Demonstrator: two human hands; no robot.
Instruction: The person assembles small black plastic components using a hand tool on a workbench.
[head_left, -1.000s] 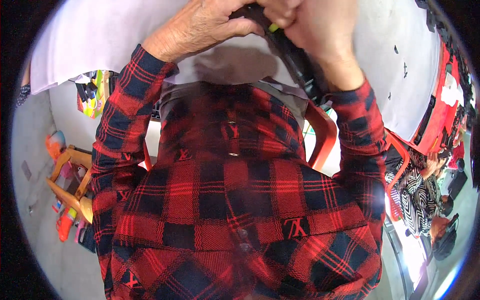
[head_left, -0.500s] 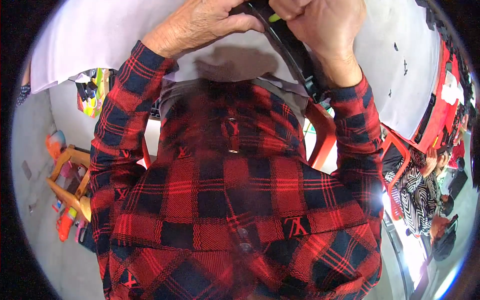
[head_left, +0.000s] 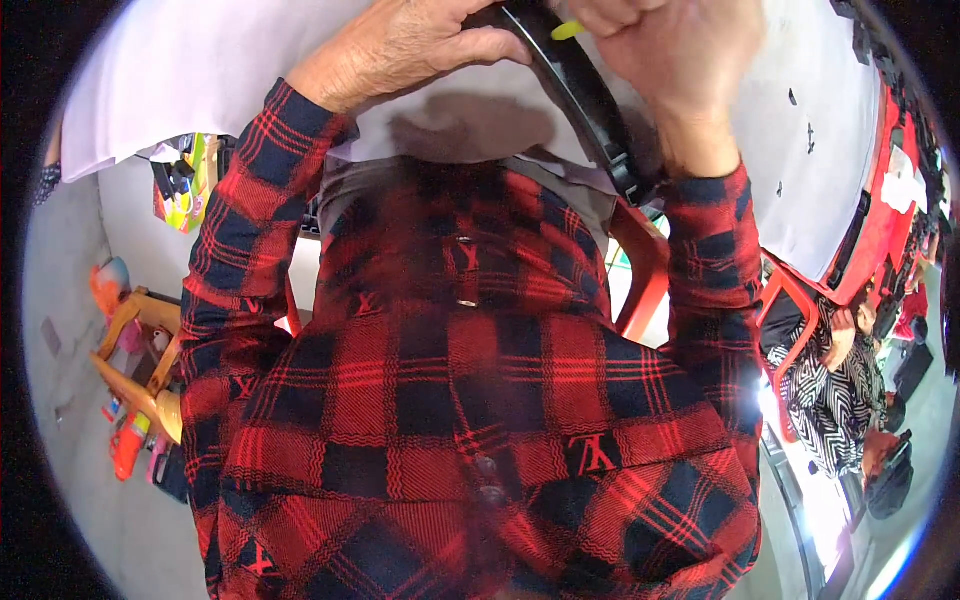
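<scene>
A long, curved black plastic strip [head_left: 585, 95] slants from the top edge down toward my right sleeve. My left hand [head_left: 415, 48] grips its upper end, with the thumb along the near edge; the other fingertips are cut off by the frame's top. My right hand [head_left: 680, 55], slightly blurred, is closed just right of the strip. From its fingers pokes the slim yellow-green end [head_left: 567, 31] of something whose kind I cannot make out. That end lies over the strip's upper part; whether it touches cannot be seen.
A pale cloth covers the table [head_left: 840, 110], with small black pieces [head_left: 810, 132] lying at the right. Beyond its right side is a red surface [head_left: 880, 235]. A person in zigzag-patterned clothing [head_left: 825, 390] sits at the far right. A wooden stool [head_left: 140, 350] stands lower left.
My right hand has shifted right and slightly up, away from the strip. The strip has tilted, showing more of its glossy face. My left hand has hardly moved.
</scene>
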